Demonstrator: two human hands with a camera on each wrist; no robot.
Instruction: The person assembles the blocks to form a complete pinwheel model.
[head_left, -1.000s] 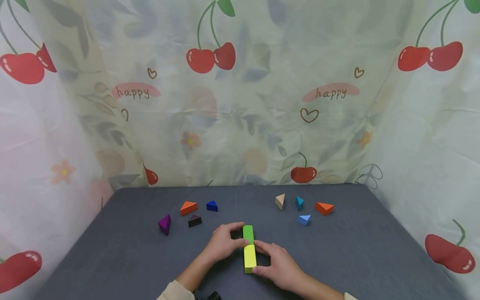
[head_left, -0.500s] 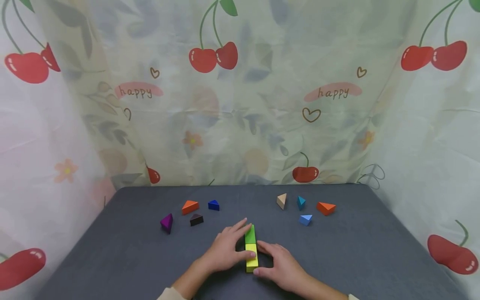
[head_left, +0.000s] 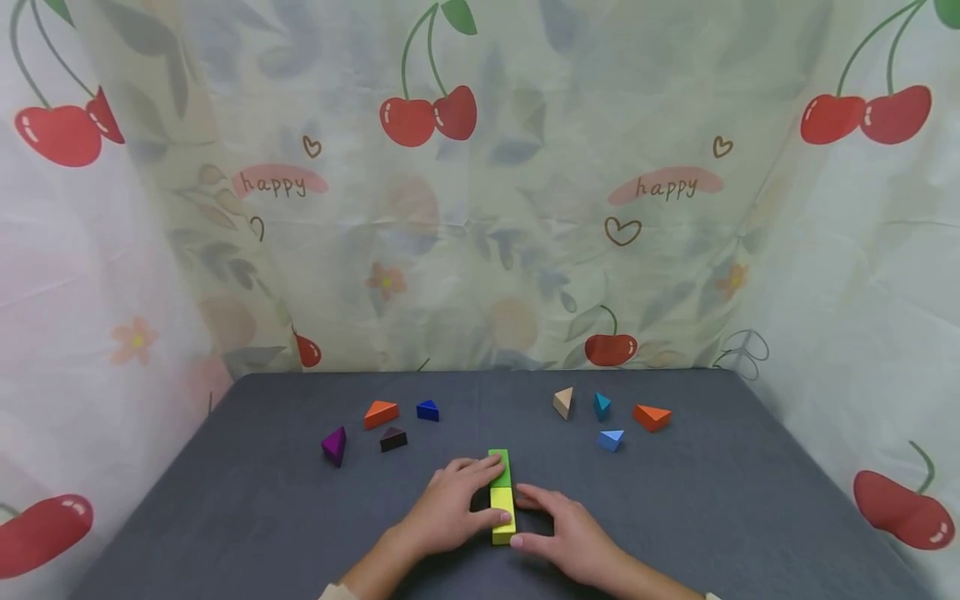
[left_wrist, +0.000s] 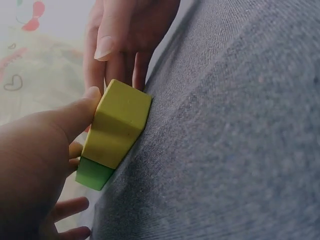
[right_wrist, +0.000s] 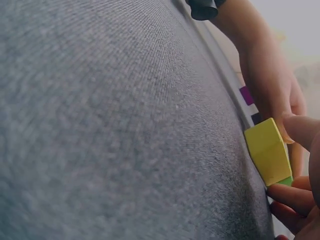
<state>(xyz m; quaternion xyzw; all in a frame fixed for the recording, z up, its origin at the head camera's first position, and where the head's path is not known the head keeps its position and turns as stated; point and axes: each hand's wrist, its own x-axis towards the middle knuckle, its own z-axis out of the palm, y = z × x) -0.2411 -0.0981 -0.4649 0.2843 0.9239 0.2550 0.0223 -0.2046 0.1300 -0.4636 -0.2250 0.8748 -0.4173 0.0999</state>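
A yellow block (head_left: 502, 500) and a green block (head_left: 500, 471) lie end to end on the grey cloth, the green one farther away. My left hand (head_left: 448, 506) rests over them from the left, its thumb on the yellow top and its fingertips on the green one. To the right, my right hand (head_left: 573, 537) stands beside the yellow block with thumb and fingers spread. In the left wrist view, the left thumb (left_wrist: 82, 112) touches the yellow block's upper edge. The right wrist view has the right fingers (right_wrist: 292, 197) close to the yellow block's lower end.
Behind on the left lie purple (head_left: 334, 447), orange (head_left: 381, 414), black (head_left: 393, 439) and dark blue (head_left: 427, 410) prisms. Back right are beige (head_left: 563, 402), teal (head_left: 602, 406), orange (head_left: 652, 417) and light blue (head_left: 611, 440) ones. A cherry-print curtain (head_left: 465, 250) encloses the table.
My left hand has gone from the left side of the blocks to lying over their tops. My right hand has drawn slightly away to the right. The blocks stay end to end.
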